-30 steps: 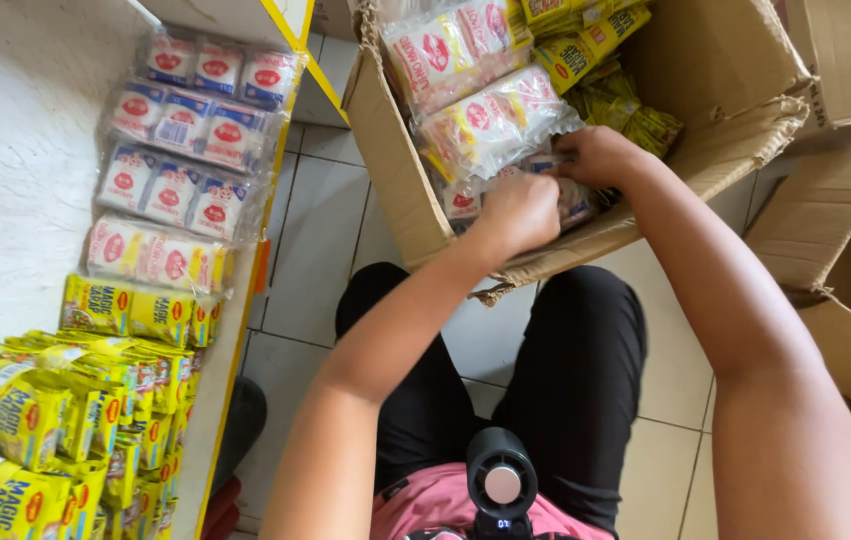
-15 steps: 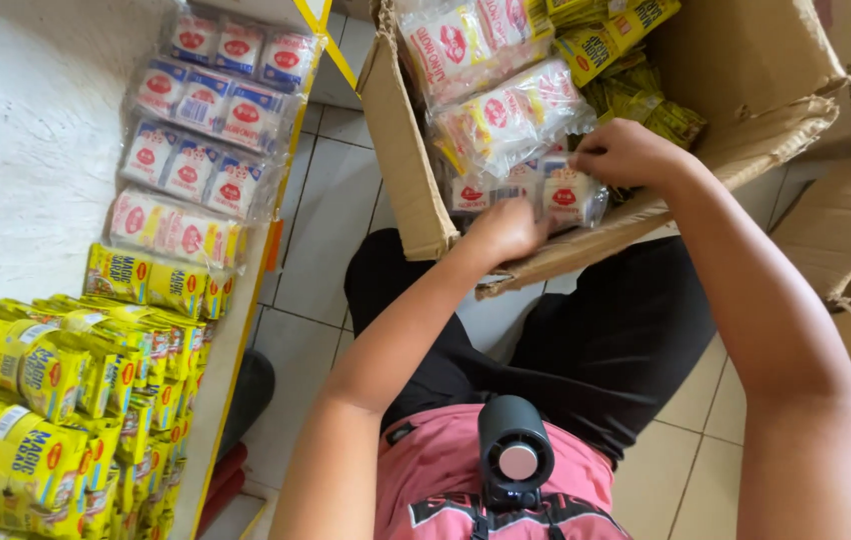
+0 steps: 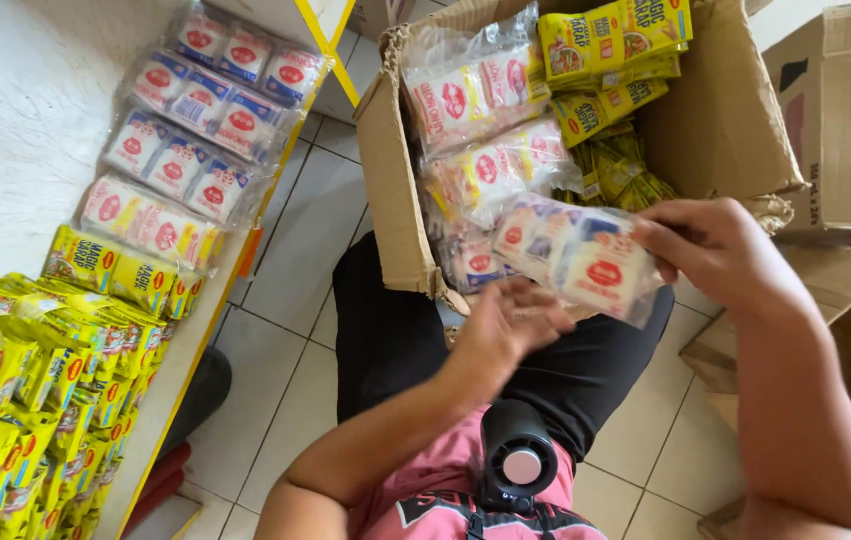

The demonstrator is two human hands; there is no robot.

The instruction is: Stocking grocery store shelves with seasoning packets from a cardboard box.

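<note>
The clear multipack of white sachets (image 3: 574,258) hangs in the air over the near edge of the cardboard box (image 3: 398,190), above the person's lap, one end pinched in the right hand (image 3: 716,250). The left hand (image 3: 511,322) sits just below its other end, palm up and fingers spread, closing on nothing — whether it touches the film I cannot tell.

What could go wrong: the pack is held at one end only, so the slick wrap may slide through the pinching fingers, or the free end may sag and the whole strip drop to the tiled floor (image 3: 291,260) between the box and the shelf. A sharp tug could also stretch or split the thin film and spill the small sachets. And the near wall of the box is already crumpled and torn, so a snag there seems possible if the pack is dragged rather than lifted clear.

The pack itself is a flat row of small white packets with red round marks and a little blue, sealed in glossy transparent plastic that wrinkles and catches the light; it looks soft and floppy, not stiff.

Further out, like packs (image 3: 486,165) and yellow packets (image 3: 611,40) fill the box, and along the yellow-edged shelf (image 3: 16,120) to the left lie more white multipacks (image 3: 196,100) and rows of yellow ones (image 3: 36,390).
</note>
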